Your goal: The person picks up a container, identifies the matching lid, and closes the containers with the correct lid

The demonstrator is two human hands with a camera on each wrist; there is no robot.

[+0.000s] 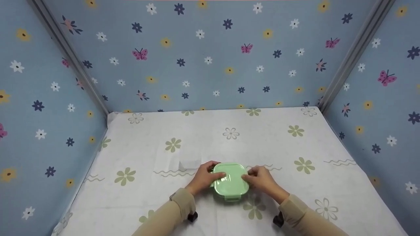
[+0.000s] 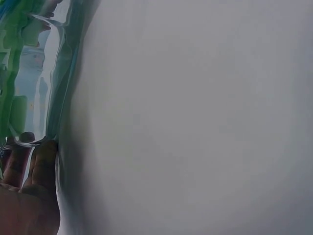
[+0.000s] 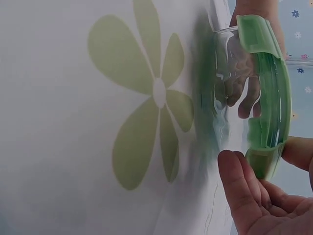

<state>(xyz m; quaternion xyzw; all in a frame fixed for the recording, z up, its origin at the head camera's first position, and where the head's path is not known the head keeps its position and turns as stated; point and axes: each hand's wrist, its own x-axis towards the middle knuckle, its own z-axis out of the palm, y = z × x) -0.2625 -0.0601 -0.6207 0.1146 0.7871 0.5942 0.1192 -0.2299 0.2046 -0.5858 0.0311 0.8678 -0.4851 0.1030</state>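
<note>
A food container with a light green lid and clear walls sits low in the middle of the head view. My left hand grips its left side, the thumb lying on top of the lid. At the opposite side my right hand pinches the lid's edge by a side latch, thumb above and fingers below. Through the clear wall in the right wrist view, fingers of the left hand show. The left wrist view catches only the container's side and some left fingers.
The table is covered by a white cloth with green flowers. Blue flowered panels enclose the back and both sides, with grey posts at the corners. A small pale translucent patch lies just beyond the left hand.
</note>
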